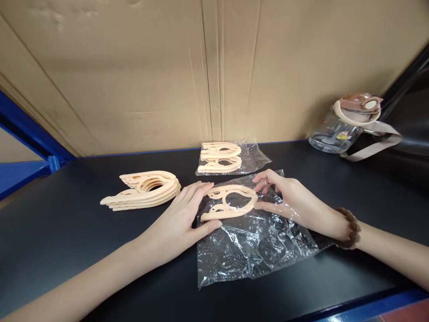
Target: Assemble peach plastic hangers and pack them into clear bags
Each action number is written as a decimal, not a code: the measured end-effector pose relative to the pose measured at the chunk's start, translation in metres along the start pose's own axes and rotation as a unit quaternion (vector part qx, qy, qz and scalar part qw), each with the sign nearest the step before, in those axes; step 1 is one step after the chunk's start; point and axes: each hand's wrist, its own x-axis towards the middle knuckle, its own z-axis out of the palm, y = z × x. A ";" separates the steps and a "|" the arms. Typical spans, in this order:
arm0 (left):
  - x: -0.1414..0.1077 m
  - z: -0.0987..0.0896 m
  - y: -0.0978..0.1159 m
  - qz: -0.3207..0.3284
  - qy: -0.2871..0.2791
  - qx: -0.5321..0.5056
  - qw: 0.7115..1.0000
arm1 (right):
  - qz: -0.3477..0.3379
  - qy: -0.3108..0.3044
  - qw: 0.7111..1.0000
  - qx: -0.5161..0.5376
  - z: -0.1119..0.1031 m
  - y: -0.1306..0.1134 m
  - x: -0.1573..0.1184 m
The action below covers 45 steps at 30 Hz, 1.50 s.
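Note:
A cream folding hanger (250,209) lies folded in the upper part of a clear plastic bag (248,250). My left hand (187,214) rests at the left edge of the bag, its fingers and thumb around the hanger's left ends. At the right, my right hand (288,194) is inside or under the film, I cannot tell which, with its fingers and thumb at the hanger's curved end. Left of my left hand sits a stack of several similar cream hangers (150,192). Behind the bag lies another clear bag holding folded hangers (221,157).
A clear bottle (335,129) with a brown lid and a strap stands at the back right of the black table (67,223). Cardboard (134,80) covers the back. A blue metal frame (30,129) runs along the left, and a dark object (410,120) is at the right.

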 end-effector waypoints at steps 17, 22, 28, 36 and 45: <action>-0.001 0.000 0.003 0.013 -0.013 0.055 0.998 | -0.037 0.016 0.995 -0.094 0.008 -0.006 -0.003; 0.001 -0.002 -0.001 0.002 0.004 0.043 0.999 | -0.041 -0.007 0.994 -0.098 0.003 -0.007 -0.003; 0.000 0.000 -0.003 0.029 0.013 0.047 0.998 | -0.031 -0.022 0.996 -0.086 -0.001 -0.006 -0.003; 0.002 0.001 -0.005 0.089 -0.011 0.096 0.991 | -0.054 0.006 0.995 -0.081 -0.004 -0.009 -0.003; 0.002 -0.003 0.001 0.113 0.001 0.153 0.982 | -0.050 0.000 0.995 -0.089 -0.006 -0.008 0.001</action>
